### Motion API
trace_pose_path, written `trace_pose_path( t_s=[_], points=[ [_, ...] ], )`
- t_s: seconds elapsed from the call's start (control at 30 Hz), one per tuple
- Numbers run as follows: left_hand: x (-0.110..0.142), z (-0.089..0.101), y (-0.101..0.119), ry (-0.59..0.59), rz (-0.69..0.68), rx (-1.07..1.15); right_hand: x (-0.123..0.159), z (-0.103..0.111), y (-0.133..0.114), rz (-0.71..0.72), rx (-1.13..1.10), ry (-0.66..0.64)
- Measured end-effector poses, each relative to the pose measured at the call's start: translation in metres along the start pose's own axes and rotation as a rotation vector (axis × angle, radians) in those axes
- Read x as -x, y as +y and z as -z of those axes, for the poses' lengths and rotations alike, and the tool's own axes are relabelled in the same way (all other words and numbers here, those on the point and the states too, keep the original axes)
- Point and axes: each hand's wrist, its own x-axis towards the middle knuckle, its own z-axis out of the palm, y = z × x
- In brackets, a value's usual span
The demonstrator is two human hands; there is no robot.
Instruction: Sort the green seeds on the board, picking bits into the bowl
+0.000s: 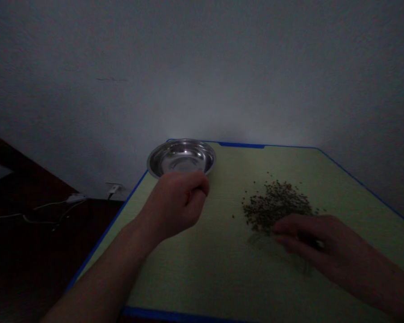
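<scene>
My left hand (182, 199) is curled into a fist just in front of a shiny metal bowl (183, 166), overlapping its near rim in the view. Whatever the fist may hold is hidden. A scattered pile of small dark seed-like bits (276, 202) lies on the right half of the table. At the near edge of that pile is my right hand (306, 240), thumb and fingertips brought together in a pinch. Anything between those fingertips is too small to make out. The bowl's visible inside shows bare metal.
The pale green tabletop (215, 269) has blue edging and stands against a grey wall (202, 80). Down on the left, white cables (40, 220) run along the dark floor near a plug (113, 190). The scene is dim.
</scene>
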Motion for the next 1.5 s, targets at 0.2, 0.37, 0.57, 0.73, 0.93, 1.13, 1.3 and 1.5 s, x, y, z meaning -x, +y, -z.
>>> trace_pose_path(
  t_s=[0.2,0.37,0.57,0.73,0.93,1.13,1.3,1.5],
  points=[
    [0.004,-0.003,-0.004,0.006,0.004,0.025,-0.038,0.016,0.012,-0.095,0.034,-0.008],
    [0.005,-0.004,-0.009,-0.008,0.029,-0.002,-0.089,0.055,0.041,-0.201,0.114,0.084],
    [0.007,-0.004,-0.015,-0.006,0.045,-0.033,-0.124,0.097,0.103,-0.397,0.062,-0.016],
    [0.008,-0.004,-0.019,-0.037,0.075,-0.085,-0.122,0.1,0.141,-0.522,-0.009,-0.11],
    [0.007,-0.002,-0.02,-0.039,0.048,-0.108,-0.106,0.11,0.173,-0.564,-0.128,-0.194],
    [0.005,-0.001,-0.022,-0.048,0.057,-0.106,-0.086,0.122,0.19,-0.581,-0.214,-0.303],
    [0.008,-0.003,-0.026,-0.059,0.068,-0.086,-0.092,0.113,0.188,-0.587,-0.204,-0.406],
    [0.008,-0.002,-0.025,-0.075,0.101,-0.085,-0.111,0.097,0.164,-0.485,-0.137,-0.46]
  ],
)
